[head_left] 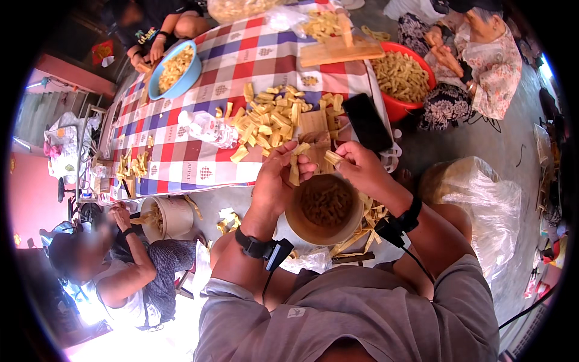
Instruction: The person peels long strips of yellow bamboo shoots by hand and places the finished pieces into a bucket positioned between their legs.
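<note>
My left hand [280, 172] is closed on a pale-yellow dried piece [294, 175]. To its right my right hand [362, 169] pinches another short yellow piece [332, 158]. Both hands are over a round tan bucket [292, 220] partly filled with small pieces. Just beyond them on the checked tablecloth [166, 117] lie a heap of similar pieces [268, 117] and a small wooden board [312, 123]. A black phone [367, 122] lies at the table's right edge, and a clear plastic bottle [208, 130] is left of the heap.
Co-workers work at upper left [172, 24], upper right [488, 66] and lower left [126, 271]. Blue basin [158, 87], red basin [425, 78], wooden board [325, 57] and white bucket [178, 223] stand around. A plastic sack [476, 211] is right of me; loose strips [368, 235] lie below the table.
</note>
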A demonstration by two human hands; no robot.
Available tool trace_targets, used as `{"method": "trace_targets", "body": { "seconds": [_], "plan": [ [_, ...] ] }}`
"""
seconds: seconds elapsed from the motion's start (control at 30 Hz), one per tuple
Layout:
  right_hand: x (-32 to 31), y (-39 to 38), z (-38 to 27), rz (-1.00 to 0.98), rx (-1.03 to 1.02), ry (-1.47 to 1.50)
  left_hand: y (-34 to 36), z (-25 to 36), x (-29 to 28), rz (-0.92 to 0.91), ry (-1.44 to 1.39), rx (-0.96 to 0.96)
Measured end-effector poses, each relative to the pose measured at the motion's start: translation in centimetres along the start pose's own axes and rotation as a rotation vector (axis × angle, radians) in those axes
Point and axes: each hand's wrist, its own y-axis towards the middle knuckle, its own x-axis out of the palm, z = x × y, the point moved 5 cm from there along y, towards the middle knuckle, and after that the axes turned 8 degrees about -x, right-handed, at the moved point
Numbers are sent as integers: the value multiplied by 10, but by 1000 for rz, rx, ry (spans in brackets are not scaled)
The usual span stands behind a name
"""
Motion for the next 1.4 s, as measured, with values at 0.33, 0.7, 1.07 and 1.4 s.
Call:
{"method": "trace_targets", "body": {
  "seconds": [0.33, 0.7, 1.07, 1.4],
  "plan": [
    [5, -10, -15, -46, 286, 580, -7, -1, 12, -94, -11, 27],
    [38, -25, -21, -229, 475, 826, -10, -13, 22, -325, -45, 103],
    [23, 3, -9, 5, -156, 206, 4, -17, 6, 15, 456, -17],
    [25, 9, 3, 113, 315, 645, 16, -19, -2, 57, 390, 163]
  ]
}}
